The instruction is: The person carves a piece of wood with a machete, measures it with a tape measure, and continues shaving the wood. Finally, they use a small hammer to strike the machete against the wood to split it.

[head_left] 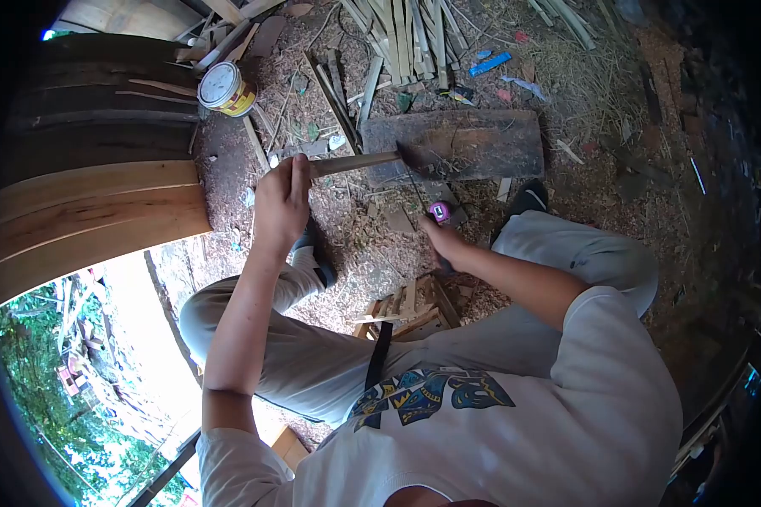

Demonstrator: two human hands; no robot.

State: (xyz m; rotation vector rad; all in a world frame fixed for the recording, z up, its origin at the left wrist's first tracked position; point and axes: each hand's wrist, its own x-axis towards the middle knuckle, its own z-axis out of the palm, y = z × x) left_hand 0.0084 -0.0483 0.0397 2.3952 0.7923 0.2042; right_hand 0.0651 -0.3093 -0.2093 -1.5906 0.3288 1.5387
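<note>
My left hand [283, 203] is wrapped round the pale wooden handle of a tool [355, 162], held out to the right. Its dark head [408, 157] overlaps a worn wooden plank [490, 144] on the ground; the head's exact shape blends into the plank. Closed at the lower edge of the plank, my right hand [446, 241] holds a small purple tape measure [439, 211] at its fingertips. A thin dark line runs from the tape measure up toward the tool's head.
Between my legs stands a small slatted wooden stool [406, 311]. A white and yellow bucket [226, 89] is at the upper left, beside stacked boards [101, 194]. Wood strips [402, 38], a blue object [490, 64] and shavings lie on the ground beyond the plank.
</note>
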